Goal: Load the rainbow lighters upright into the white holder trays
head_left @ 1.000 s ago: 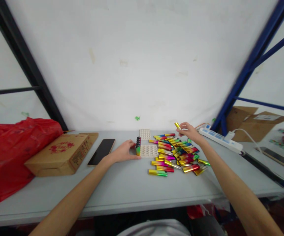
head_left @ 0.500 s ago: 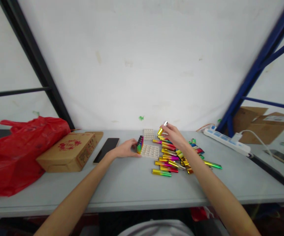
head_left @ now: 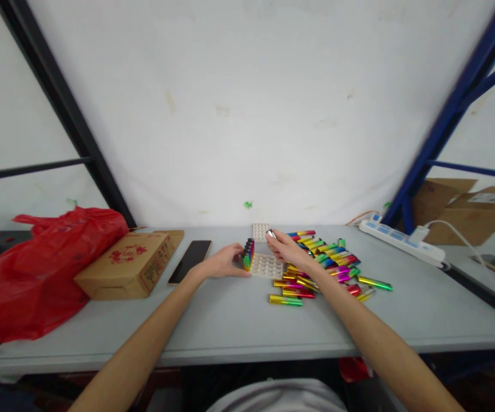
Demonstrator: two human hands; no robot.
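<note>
White plastic tray (head_left: 268, 266), dimpled, centre frame on the grey table (head_left: 230, 326), with one row of standing lighters (head_left: 248, 254) along its left edge. Left hand (head_left: 224, 263) lies against that edge, fingers curled; whether it clasps or merely rests cannot be told. Right hand (head_left: 288, 252) pinches a silver-capped lighter (head_left: 270, 234) over the tray's far side. Loose rainbow lighters (head_left: 328, 260) heaped right of centre. Phone (head_left: 190, 260), cardboard box (head_left: 129, 264), red bag (head_left: 45, 263) at left.
</note>
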